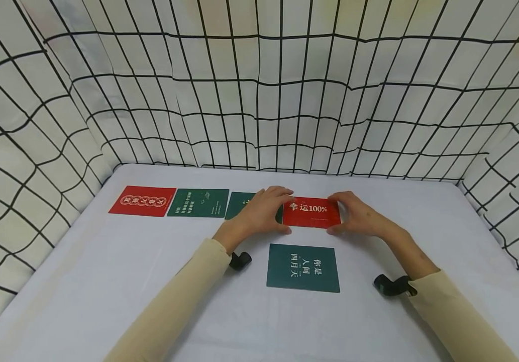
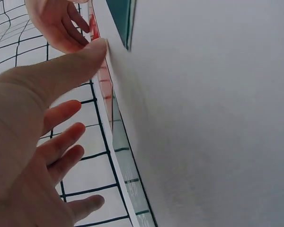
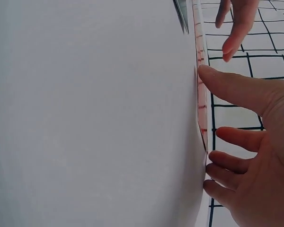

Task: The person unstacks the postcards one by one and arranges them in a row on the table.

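Head view: from my seat well away from the table, I saw the red card (image 1: 311, 213) marked "100%" lying at the right end of a row, between the person's two hands. The left hand (image 1: 263, 211) arched over its left end, thumb near the closer corner and forefinger near the farther one; the right hand (image 1: 360, 213) bracketed the opposite end the same way. Through the right wrist camera I saw the right thumb at the card's near edge, with the other fingers bent and spread apart, but I could not tell whether either hand was really pinching it. Under the left hand, a partly covered green card (image 1: 236, 205) sat beside the red one; farther left came a second green card (image 1: 198, 203), then another red card (image 1: 142, 201) with linked white rings. Nearer the person, apart from the row, I had a larger green card (image 1: 303, 268) with white characters flat on the white tabletop (image 1: 105, 281). Beige sleeves (image 1: 178, 301) covered both forearms, and black netting (image 1: 281, 80) rose behind the table.
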`<state>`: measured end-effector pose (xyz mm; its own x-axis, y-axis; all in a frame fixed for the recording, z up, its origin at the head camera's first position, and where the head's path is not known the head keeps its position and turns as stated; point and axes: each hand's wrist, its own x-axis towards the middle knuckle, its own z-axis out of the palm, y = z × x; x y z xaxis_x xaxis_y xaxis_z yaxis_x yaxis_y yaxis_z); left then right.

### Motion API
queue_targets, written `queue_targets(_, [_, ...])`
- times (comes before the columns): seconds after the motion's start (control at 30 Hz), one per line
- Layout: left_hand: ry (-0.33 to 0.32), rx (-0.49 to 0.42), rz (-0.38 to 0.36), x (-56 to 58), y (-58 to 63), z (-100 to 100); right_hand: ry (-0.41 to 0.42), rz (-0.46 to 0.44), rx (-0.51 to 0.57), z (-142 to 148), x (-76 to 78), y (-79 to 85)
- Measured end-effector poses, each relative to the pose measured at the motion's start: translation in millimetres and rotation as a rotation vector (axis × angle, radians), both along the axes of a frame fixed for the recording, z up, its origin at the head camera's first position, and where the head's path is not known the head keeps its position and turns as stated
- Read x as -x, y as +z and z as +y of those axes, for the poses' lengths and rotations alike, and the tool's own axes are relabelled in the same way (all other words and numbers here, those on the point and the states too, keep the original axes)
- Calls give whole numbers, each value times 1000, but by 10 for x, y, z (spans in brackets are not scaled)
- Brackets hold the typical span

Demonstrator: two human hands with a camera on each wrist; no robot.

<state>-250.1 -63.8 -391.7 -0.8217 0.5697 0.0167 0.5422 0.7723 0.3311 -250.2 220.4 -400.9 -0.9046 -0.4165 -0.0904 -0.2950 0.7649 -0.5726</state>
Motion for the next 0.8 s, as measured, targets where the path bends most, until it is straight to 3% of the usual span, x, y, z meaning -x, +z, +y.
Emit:
queue_targets(0.27, [-15, -66, 43, -155, 66, -2, -40, 45, -24, -32, -65, 51])
queue_targets(0.5, [-22, -100, -3, -269, 52, -17, -74, 65, 4, -46, -124, 50])
queue_targets(0.8, [-36, -149, -32, -322, 7, -68, -64, 106, 36, -47, -229, 89])
